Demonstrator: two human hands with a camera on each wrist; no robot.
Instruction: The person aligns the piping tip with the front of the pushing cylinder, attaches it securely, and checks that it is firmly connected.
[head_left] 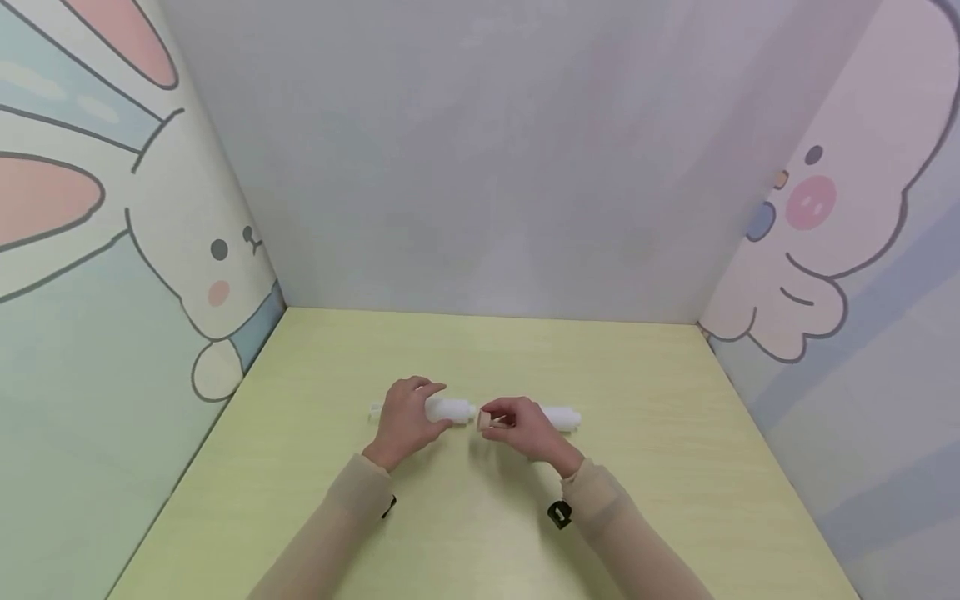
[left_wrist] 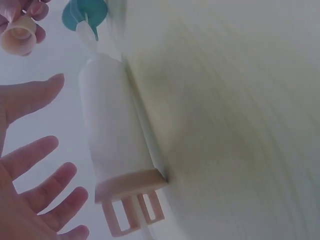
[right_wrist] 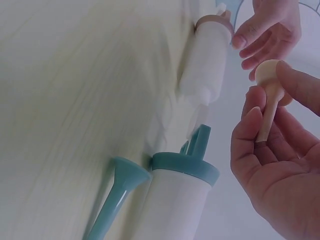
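Note:
My left hand hovers with fingers spread beside a white cylinder lying on its side. That cylinder has a beige-pink collar with rectangular loops at one end and a narrow clear tip at the other; a gap separates fingers and cylinder in the left wrist view. Between thumb and fingers, my right hand pinches a small beige funnel, its cup end toward the left hand. Near the right hand lies a second white cylinder with a teal looped collar. Its far end shows in the head view.
Beside the second cylinder a teal funnel lies on the pale yellow table. Printed walls flank the table, with a rabbit on the left, and a plain grey wall stands behind.

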